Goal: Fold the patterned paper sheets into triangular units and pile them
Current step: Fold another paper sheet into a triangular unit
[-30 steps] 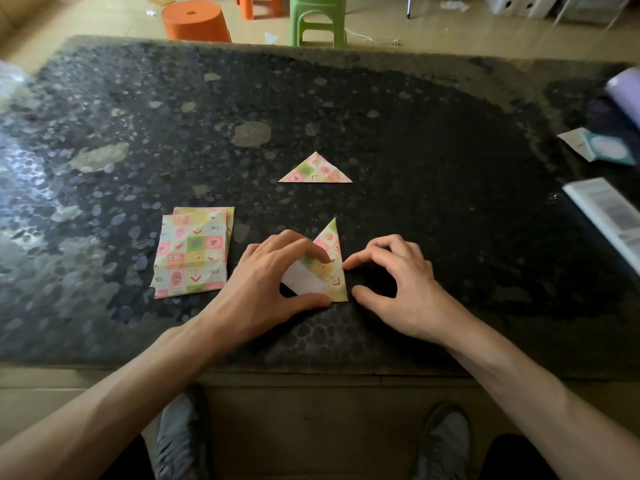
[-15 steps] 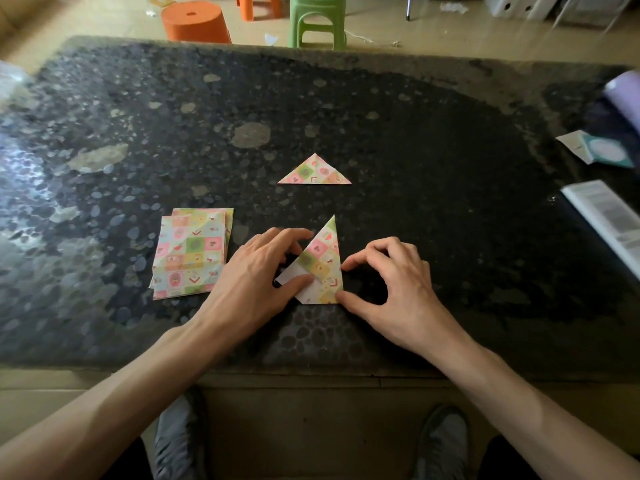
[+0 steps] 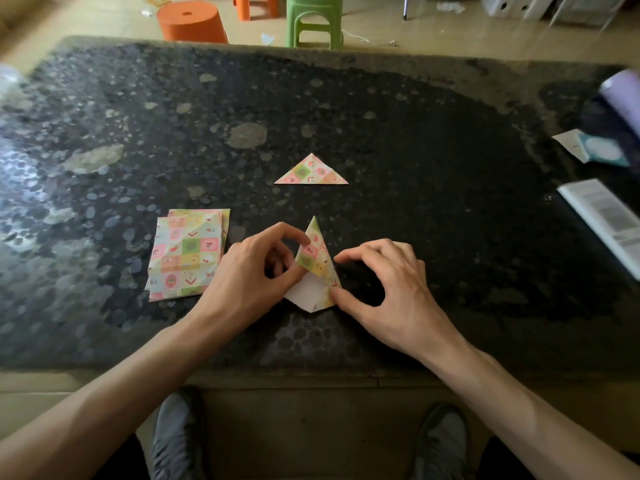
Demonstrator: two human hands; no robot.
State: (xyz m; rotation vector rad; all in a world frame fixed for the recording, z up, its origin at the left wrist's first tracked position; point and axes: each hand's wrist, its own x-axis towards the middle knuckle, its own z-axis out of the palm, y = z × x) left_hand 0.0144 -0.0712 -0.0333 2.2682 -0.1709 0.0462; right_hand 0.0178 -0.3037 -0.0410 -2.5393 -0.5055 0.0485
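Observation:
A half-folded patterned sheet [image 3: 317, 263] lies near the table's front edge, its point aimed away from me and its white underside showing at the lower left. My left hand [image 3: 252, 275] pinches its left flap between thumb and forefinger and has it lifted. My right hand [image 3: 388, 285] presses the sheet's lower right corner with the thumb tip, its fingers arched over the table. A finished triangular unit [image 3: 311, 171] lies flat farther back. A small stack of unfolded patterned sheets [image 3: 188, 254] sits to the left of my left hand.
The dark pebbled table [image 3: 433, 209] carries an open booklet [image 3: 606, 220] at the right edge, a white-and-teal packet [image 3: 592, 148] and a lilac roll [image 3: 623, 95] behind it. Orange stools [image 3: 192, 22] and a green stool [image 3: 313, 19] stand on the floor beyond.
My left hand has raised the sheet's left flap, turning it over toward the right. The white underside now shows lower down. My right thumb has stayed at the lower right corner.

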